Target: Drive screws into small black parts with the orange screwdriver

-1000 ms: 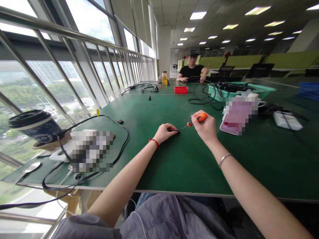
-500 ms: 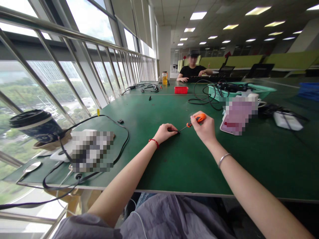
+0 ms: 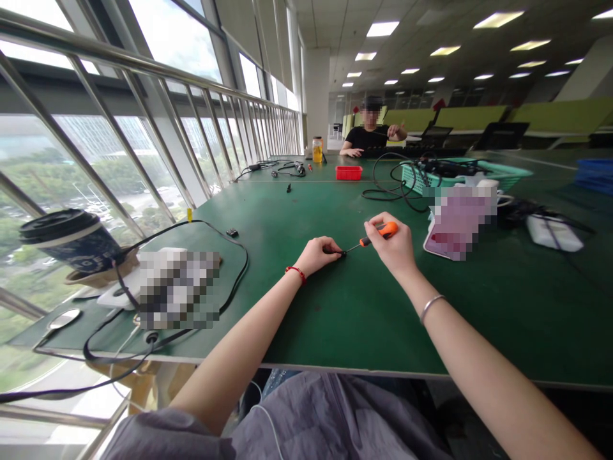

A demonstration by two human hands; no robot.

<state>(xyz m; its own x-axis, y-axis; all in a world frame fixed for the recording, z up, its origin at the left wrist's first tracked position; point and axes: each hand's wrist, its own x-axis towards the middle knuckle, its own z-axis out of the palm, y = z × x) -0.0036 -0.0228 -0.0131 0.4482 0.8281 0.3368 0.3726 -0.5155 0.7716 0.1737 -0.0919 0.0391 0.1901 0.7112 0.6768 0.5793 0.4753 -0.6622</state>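
Note:
My left hand (image 3: 317, 253) rests on the green table (image 3: 364, 306), fingers pinched around a small black part (image 3: 341, 253) that is mostly hidden. My right hand (image 3: 393, 248) is closed around an orange-handled screwdriver (image 3: 378, 232). Its thin shaft slants down to the left and its tip meets the black part between my left fingertips. A red cord circles my left wrist and a silver bangle my right.
A lidded paper cup (image 3: 71, 237), a blurred object (image 3: 179, 289) and looping black cable (image 3: 230, 281) lie at the left. At the right sit a blurred pink item (image 3: 457, 220), a teal basket (image 3: 479, 171) and a white device (image 3: 553, 231). A red tray (image 3: 348, 172) and a seated person (image 3: 371, 133) are farther back.
My hands and the screwdriver stay almost still; the handle has turned slightly in my right fingers. The person at the far end has raised one hand.

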